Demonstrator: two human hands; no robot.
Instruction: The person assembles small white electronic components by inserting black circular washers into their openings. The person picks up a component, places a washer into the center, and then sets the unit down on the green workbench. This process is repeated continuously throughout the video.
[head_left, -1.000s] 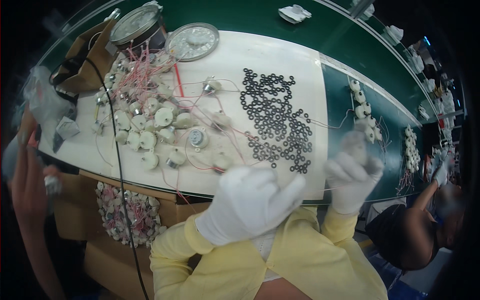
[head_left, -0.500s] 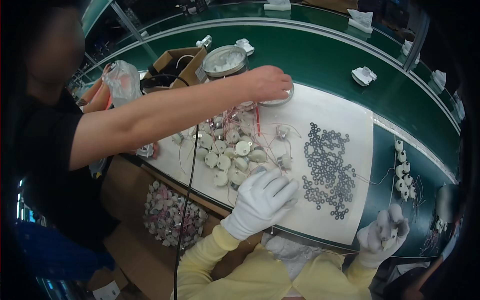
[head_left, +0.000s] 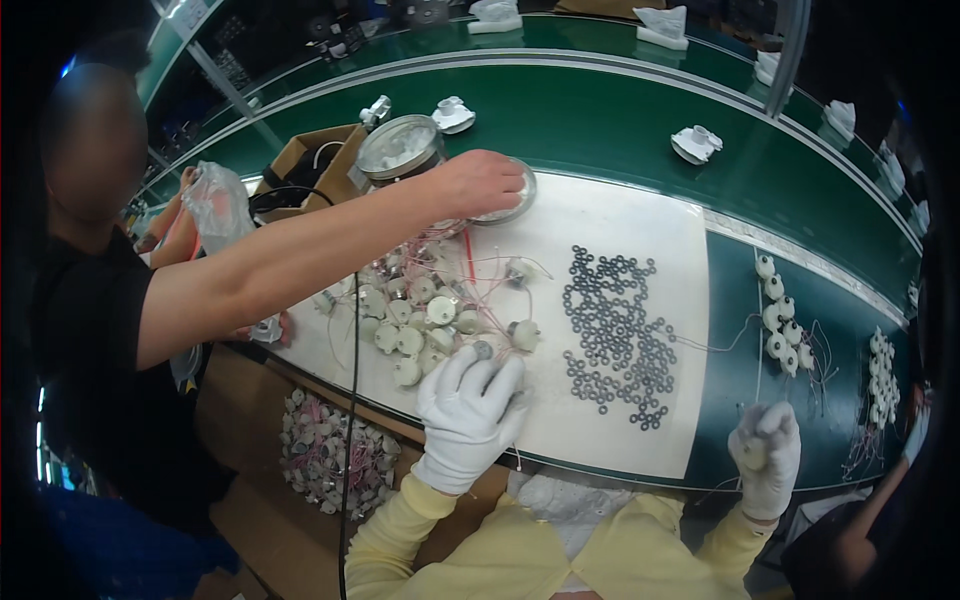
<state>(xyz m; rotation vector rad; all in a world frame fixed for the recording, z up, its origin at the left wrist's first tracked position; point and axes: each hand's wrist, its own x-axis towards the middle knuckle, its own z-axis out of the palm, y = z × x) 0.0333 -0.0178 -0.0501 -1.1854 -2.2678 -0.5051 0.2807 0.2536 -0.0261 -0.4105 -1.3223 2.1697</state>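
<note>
My left hand (head_left: 468,415), in a white glove with greyish fingertips, reaches over the near edge of a pile of small round cream motors (head_left: 440,310) with pink wires. Its fingers are apart, and I see nothing gripped in them; the fingertips lie close to the nearest motors. To the right, my gloved right hand (head_left: 775,470) is closed around a small cream motor (head_left: 754,455), held up above the green bench near its front edge. Part of that motor is hidden by the fingers. Many small dark rings (head_left: 615,330) lie scattered on the white sheet (head_left: 680,250) between my hands.
A co-worker's bare arm (head_left: 300,270) stretches across from the left to a round dish (head_left: 520,200). Motors stand in rows (head_left: 785,320) on the green right side. A box of motors (head_left: 335,450) sits below; a black cable (head_left: 352,430) hangs nearby. Beyond runs a green conveyor (head_left: 590,110).
My view has shifted, so the bench appears further left. My left hand's fingers have spread more over the motors. My right hand has turned, and the cream motor in it now shows.
</note>
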